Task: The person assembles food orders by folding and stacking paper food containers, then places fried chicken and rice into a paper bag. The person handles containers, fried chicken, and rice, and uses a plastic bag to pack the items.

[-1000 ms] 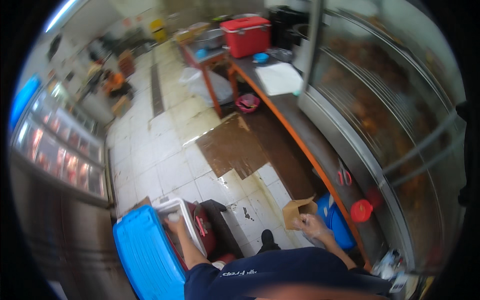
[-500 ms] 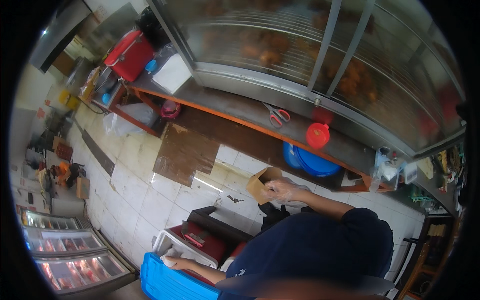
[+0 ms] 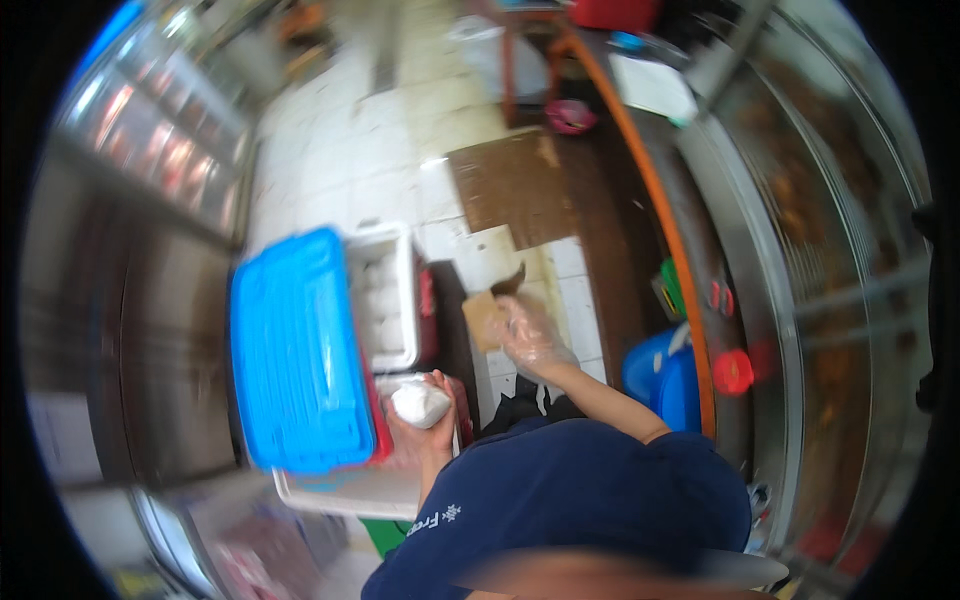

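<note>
My left hand [image 3: 431, 436] is closed round a small white wrapped bundle [image 3: 420, 404], beside an open cooler box. The cooler's blue lid [image 3: 297, 350] is swung out to the left, and several similar white bundles [image 3: 381, 295] sit inside its white-rimmed tub [image 3: 407, 345]. Farther right, my right hand [image 3: 530, 335], in a clear plastic glove, grips a small brown paper box [image 3: 483, 320]. Motion blurs this hand, and the box's contents are hidden from this angle.
An orange-edged counter [image 3: 655, 190] runs along the right, carrying a red round lid [image 3: 733, 372] and red-handled scissors [image 3: 720, 298]. Beyond it stands a glass display case [image 3: 800, 200] with browned food. Blue tubs [image 3: 668, 380] sit below; a brown mat [image 3: 515, 185] covers floor tiles.
My view has turned left toward the cooler. My left hand has lifted the white bundle out of the tub and brought it nearer my body. The right hand still keeps the paper box.
</note>
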The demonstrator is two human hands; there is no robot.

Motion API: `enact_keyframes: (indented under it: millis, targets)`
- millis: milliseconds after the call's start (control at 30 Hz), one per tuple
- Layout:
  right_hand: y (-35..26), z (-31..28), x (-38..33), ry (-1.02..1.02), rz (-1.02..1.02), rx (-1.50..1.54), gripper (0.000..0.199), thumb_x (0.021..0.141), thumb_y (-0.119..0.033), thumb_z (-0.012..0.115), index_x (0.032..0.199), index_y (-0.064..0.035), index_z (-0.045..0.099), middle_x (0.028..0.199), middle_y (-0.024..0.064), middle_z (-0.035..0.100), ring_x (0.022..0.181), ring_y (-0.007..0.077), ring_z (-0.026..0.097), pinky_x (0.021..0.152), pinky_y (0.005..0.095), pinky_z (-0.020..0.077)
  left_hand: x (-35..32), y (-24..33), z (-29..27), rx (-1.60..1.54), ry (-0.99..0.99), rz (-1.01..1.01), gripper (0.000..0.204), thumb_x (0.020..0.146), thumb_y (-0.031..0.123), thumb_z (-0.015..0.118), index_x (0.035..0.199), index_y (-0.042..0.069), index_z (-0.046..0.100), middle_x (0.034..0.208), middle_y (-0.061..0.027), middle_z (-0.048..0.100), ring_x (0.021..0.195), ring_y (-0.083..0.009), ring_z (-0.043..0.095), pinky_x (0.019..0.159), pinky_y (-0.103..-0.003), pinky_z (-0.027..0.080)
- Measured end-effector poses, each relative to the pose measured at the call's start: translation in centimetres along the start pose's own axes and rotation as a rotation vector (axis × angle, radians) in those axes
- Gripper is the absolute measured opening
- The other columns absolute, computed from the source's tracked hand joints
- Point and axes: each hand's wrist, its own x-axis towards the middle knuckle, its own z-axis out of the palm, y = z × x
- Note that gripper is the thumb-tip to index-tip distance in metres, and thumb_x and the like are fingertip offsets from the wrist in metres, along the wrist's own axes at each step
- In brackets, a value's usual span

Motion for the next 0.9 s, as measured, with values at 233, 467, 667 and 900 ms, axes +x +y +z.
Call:
enact_keyframes:
  millis: [233,467,667,900]
  targets:
    - [-6.2,6.9,4.1,0.076,-0.732,-0.310,0.015,0.085,-0.021,0.063,0.099,-0.0176,0.068,0.071,0.0042,0.062,0.071,0.0232,0.061,0.098,0.0563,0.0325,-4.4,1.2,-3.1,0.020,-0.278,0.000,0.084,0.074,0.076,0.059,0.118,0.005,0.053,0.100,-0.0094,0.056,0.084,-0.0231,0.053,0.074,-0.036,0.045]
    - [-9.7,11.9,4.1,0.031,-0.990,-0.299,0.014,0.078,-0.017,0.065,0.091,-0.0203,0.071,0.073,0.0001,0.059,0.076,0.0200,0.059,0.094,0.0556,0.0340,-6.7,2.0,-2.7,0.302,-0.124,0.464,0.069,0.085,0.061,0.055,0.132,0.012,0.048,0.126,-0.0112,0.057,0.111,-0.0324,0.055,0.079,-0.041,0.048]
    - [-13.4,17.4,5.0,-0.114,-1.228,-0.116,0.026,0.077,-0.015,0.064,0.100,-0.0245,0.070,0.075,0.0002,0.061,0.084,0.0205,0.059,0.097,0.0573,0.0322,-9.2,3.4,-3.8,0.007,-0.259,0.511,0.064,0.081,0.064,0.059,0.123,0.015,0.053,0.117,-0.0069,0.058,0.096,-0.0274,0.053,0.060,-0.029,0.041]
    - [-16.5,18.1,5.9,-0.329,-1.395,0.005,0.032,0.081,-0.015,0.066,0.113,-0.0193,0.066,0.101,0.0068,0.065,0.095,0.0249,0.060,0.103,0.0538,0.0328,-7.6,2.4,-0.9,-0.079,0.060,0.870,0.054,0.086,0.059,0.059,0.118,0.015,0.056,0.109,-0.0090,0.060,0.100,-0.0296,0.053,0.078,-0.040,0.047]
